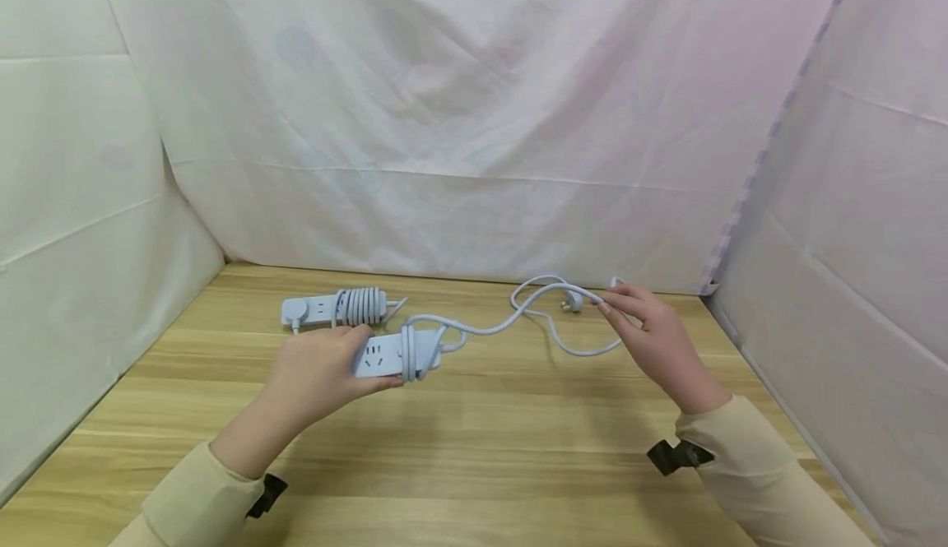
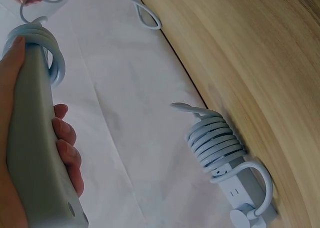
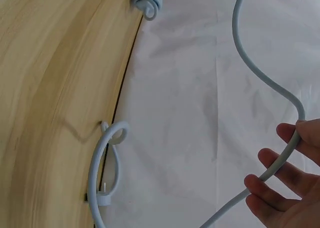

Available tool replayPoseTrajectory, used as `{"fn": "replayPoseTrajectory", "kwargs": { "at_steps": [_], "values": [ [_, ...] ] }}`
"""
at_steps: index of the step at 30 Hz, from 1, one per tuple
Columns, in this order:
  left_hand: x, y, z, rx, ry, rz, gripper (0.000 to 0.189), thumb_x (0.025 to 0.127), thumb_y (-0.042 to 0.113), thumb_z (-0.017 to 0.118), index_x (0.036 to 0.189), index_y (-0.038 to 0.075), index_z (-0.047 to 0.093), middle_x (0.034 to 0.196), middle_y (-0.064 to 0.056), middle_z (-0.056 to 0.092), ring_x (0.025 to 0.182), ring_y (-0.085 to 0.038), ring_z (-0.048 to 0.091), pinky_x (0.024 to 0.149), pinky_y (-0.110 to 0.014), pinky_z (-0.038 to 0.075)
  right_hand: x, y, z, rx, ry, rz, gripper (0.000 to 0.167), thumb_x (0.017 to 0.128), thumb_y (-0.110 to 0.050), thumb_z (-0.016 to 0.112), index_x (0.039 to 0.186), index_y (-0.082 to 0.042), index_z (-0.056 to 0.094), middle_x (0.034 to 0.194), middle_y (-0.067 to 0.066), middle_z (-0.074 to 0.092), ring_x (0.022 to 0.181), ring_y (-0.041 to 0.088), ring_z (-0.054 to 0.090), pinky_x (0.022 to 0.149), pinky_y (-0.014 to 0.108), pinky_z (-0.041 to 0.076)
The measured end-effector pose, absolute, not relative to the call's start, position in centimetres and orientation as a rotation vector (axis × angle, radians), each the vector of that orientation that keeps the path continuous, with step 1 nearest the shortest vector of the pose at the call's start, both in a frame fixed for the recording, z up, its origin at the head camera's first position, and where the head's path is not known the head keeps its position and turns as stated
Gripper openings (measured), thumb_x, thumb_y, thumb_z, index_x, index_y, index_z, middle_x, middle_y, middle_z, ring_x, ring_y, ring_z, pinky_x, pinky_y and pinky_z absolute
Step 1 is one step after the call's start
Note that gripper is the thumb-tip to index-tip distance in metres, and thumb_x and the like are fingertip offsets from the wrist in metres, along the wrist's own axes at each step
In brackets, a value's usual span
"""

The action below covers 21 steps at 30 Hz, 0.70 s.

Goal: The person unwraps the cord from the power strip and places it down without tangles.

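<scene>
The hands (image 1: 314, 370) (image 1: 655, 345) hold a power strip (image 1: 379, 355) left, its cord (image 1: 485, 331) right.

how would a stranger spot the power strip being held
Find the wooden table, then the left hand above it. The power strip gripped there has just a few loops of cord round it; the other strip, lying on the table, has many.

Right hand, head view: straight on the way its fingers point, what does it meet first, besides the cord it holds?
Probably the plug, just ahead of the right hand. Depth is unclear; the hand may pass above it and reach the white cloth instead.
</scene>
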State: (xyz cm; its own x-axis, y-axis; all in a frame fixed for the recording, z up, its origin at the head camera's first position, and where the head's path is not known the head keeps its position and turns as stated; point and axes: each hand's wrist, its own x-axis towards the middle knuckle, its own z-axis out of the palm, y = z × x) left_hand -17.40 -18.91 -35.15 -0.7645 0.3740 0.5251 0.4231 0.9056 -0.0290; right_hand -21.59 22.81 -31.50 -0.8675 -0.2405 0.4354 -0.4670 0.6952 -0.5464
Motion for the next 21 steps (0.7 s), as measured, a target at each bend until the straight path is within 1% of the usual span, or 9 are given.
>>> {"fn": "replayPoseTrajectory", "kwargs": {
  "at_steps": [3,7,15,18,21],
  "values": [
    [-17.3,-18.9,-35.1,-0.586,-2.520,-0.130,0.061,0.066,0.073,0.072,0.074,0.018,0.048,0.060,0.010,0.042,0.048,-0.008,0.035,0.040,-0.027,0.028,-22.1,23.0,-31.7,0.497,-2.611,0.961,0.037,0.101,-0.030,0.054,0.120,-0.002,0.068,0.132,0.020,0.054,0.128,0.042,0.043,0.096,0.061,0.038],
    [-17.2,-18.9,-35.0,-0.617,-2.486,-0.140,0.060,0.066,0.072,0.073,0.075,0.017,0.050,0.061,0.010,0.044,0.048,-0.007,0.035,0.041,-0.026,0.028,-22.7,23.2,-31.9,0.444,-2.649,0.956,0.039,0.102,-0.031,0.053,0.122,-0.001,0.067,0.132,0.021,0.053,0.128,0.042,0.043,0.096,0.061,0.039],
    [-16.9,-18.8,-34.8,-0.625,-2.410,-0.203,0.059,0.064,0.069,0.075,0.074,0.018,0.047,0.056,0.011,0.036,0.046,-0.007,0.033,0.040,-0.025,0.025,-23.7,23.3,-33.4,0.398,-2.742,0.951,0.038,0.103,-0.031,0.049,0.119,-0.002,0.068,0.120,0.018,0.061,0.117,0.040,0.052,0.092,0.059,0.041],
    [-16.8,-18.7,-34.6,-0.610,-2.411,-0.228,0.058,0.065,0.067,0.075,0.075,0.017,0.048,0.057,0.011,0.037,0.046,-0.007,0.034,0.040,-0.025,0.026,-23.8,23.1,-33.9,0.409,-2.759,0.965,0.036,0.104,-0.029,0.047,0.119,-0.002,0.067,0.117,0.018,0.062,0.113,0.038,0.054,0.091,0.058,0.042],
    [-16.9,-18.6,-34.5,-0.601,-2.407,-0.244,0.057,0.066,0.066,0.075,0.078,0.015,0.053,0.058,0.010,0.040,0.047,-0.007,0.035,0.041,-0.025,0.027,-23.8,22.8,-34.2,0.427,-2.762,0.987,0.034,0.104,-0.027,0.047,0.119,-0.003,0.066,0.115,0.017,0.064,0.111,0.036,0.056,0.090,0.056,0.042]
  ]
}}
